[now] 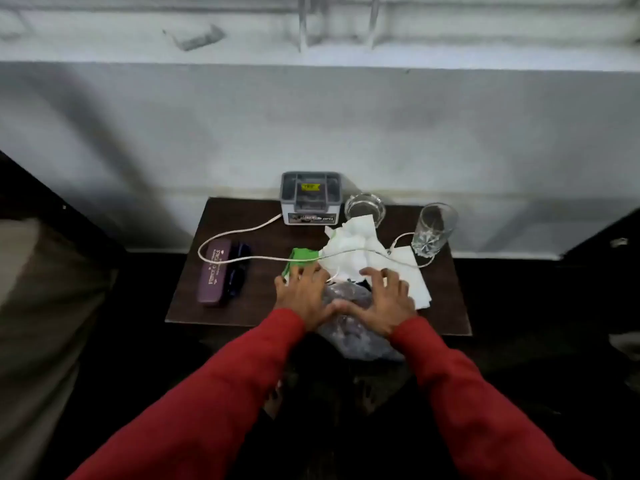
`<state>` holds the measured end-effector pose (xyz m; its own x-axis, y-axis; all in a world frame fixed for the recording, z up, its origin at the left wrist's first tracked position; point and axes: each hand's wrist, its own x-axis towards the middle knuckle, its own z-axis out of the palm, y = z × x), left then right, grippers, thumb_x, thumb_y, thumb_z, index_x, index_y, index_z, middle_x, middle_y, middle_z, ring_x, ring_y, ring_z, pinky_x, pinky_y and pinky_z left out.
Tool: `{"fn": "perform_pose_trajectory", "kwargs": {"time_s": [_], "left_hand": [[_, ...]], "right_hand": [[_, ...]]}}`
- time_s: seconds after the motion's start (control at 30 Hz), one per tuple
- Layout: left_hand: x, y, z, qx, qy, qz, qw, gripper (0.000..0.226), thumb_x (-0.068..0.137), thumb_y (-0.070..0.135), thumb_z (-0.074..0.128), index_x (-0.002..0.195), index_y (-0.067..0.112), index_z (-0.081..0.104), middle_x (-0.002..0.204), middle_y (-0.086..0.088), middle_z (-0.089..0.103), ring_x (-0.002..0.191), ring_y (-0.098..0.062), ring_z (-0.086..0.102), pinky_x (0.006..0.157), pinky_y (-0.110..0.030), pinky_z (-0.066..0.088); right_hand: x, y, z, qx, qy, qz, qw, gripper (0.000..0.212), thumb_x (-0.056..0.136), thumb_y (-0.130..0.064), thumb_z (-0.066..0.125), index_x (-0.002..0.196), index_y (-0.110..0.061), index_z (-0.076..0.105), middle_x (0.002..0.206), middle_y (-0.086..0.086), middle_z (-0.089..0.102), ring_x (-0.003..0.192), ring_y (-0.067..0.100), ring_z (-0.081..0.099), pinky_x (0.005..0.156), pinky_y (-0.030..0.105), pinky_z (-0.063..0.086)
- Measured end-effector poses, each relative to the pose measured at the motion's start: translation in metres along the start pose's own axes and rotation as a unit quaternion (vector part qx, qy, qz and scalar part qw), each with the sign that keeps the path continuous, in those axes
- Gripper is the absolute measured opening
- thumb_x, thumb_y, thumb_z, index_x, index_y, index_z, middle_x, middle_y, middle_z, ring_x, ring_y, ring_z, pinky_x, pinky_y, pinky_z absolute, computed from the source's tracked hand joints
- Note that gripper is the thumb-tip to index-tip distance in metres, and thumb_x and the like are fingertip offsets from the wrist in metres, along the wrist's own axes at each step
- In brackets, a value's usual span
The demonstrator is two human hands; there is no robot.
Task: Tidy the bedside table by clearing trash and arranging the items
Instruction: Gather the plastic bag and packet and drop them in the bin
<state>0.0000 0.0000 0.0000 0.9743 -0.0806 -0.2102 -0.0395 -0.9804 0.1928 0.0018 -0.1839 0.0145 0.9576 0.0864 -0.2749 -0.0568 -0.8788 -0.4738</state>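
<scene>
Grip: both hands are being held spread, fingers apart, palms down; nothing is being clamped by either.
Left hand (304, 294): it is being rested on the near edge of a green wrapper (300, 259) and against a crumpled plastic bag (349, 323).
Right hand (381, 301): it is being laid over the bag's right side, with its fingers reaching onto the white tissues (360, 247).
Thumbs: the 2 thumbs are being brought close together above the bag.
Bag: it is lying at the front middle of the bedside table (450, 306) and is hanging over the front edge.
Tissues: these are being left piled at the table's middle, just behind the hands.
Cable (239, 232): a white cable is being run in a loop from the grey box (310, 197) across the tissues.
Glassware: 1 tumbler (433, 228) is standing at the right rear; 1 glass dish (364, 207) is sitting beside the box.
Left side: a purple case (215, 273) is lying beside dark spectacles (239, 268).
Sleeves: both arms are being covered by red sleeves (214, 393).
</scene>
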Motion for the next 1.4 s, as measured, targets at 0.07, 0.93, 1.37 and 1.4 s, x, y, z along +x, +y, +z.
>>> {"fn": "perform_pose_trajectory", "kwargs": {"time_s": [0.07,0.93,1.37,1.4], "left_hand": [[-0.003,0.004,-0.006,-0.010,-0.019,-0.015,1.000,0.050,0.091,0.054,0.052,0.134,0.029,0.044,0.142,0.004,0.052,0.129,-0.031,0.043,0.100,-0.055,0.034],[0.021,-0.026,-0.099,-0.759,0.224,-0.207,0.576,0.023,0.096,0.013,0.062,0.119,0.009,0.063,0.127,-0.021,0.067,0.108,-0.033,0.065,0.100,-0.050,0.051],[-0.010,0.141,-0.069,-0.680,-0.070,-0.077,0.726,0.081,0.069,0.055,0.051,0.132,0.004,0.058,0.135,-0.027,0.058,0.124,-0.036,0.059,0.108,-0.052,0.046],[-0.013,0.158,-0.064,-0.674,-0.091,-0.057,0.731,0.083,0.066,0.059,0.053,0.131,0.008,0.061,0.133,-0.023,0.062,0.121,-0.033,0.062,0.103,-0.048,0.051]], "right_hand": [[-0.010,0.001,0.001,-0.042,-0.063,-0.001,0.997,0.110,0.050,-0.093,0.053,0.142,-0.043,0.021,0.153,0.006,0.019,0.137,0.035,0.028,0.108,0.055,0.034],[0.003,-0.013,-0.019,0.509,0.119,-0.020,0.853,0.089,0.067,-0.083,0.055,0.138,-0.030,0.044,0.132,-0.002,0.051,0.112,0.016,0.058,0.086,0.040,0.054],[-0.055,0.033,-0.103,0.570,0.124,-0.092,0.807,0.038,0.078,-0.001,0.077,0.110,-0.019,0.066,0.100,-0.009,0.077,0.094,0.006,0.071,0.087,0.027,0.057],[-0.066,0.051,-0.112,0.562,0.153,-0.087,0.808,0.035,0.078,0.001,0.075,0.104,-0.022,0.070,0.094,-0.011,0.077,0.088,0.003,0.070,0.082,0.023,0.057]]}}
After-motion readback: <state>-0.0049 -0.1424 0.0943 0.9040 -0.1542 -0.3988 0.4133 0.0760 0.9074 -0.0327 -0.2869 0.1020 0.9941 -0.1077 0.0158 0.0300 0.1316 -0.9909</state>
